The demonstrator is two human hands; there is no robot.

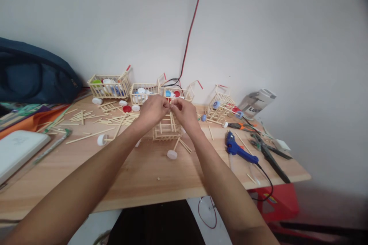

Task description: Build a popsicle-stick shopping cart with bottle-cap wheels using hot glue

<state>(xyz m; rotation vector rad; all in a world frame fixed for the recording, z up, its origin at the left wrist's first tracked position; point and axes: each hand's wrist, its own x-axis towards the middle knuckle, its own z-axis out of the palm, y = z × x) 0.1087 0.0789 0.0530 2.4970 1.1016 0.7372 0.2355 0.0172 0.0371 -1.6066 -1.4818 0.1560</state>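
Note:
Both my left hand [155, 108] and my right hand [184, 113] are closed in a pinch, fingertips meeting over the far end of a small stick-built cart frame [166, 136]. Whatever lies between the fingertips is too small and covered to make out. Light wooden sticks form the frame's barred sides, and my hands hide its far part. Just in front of it, a white bottle-cap wheel [172, 155] sits on a short stick. Another cap wheel [101, 140] on a stick lies to the left.
Behind stand stick carts with bottle caps inside, including a left cart [109, 95] and a right cart [220, 109]. Loose sticks [83, 116] are scattered left. A blue glue gun [240, 149], pliers [268, 155] and a carton [257, 103] lie right; a white box [21, 151] and blue bag [34, 72] left.

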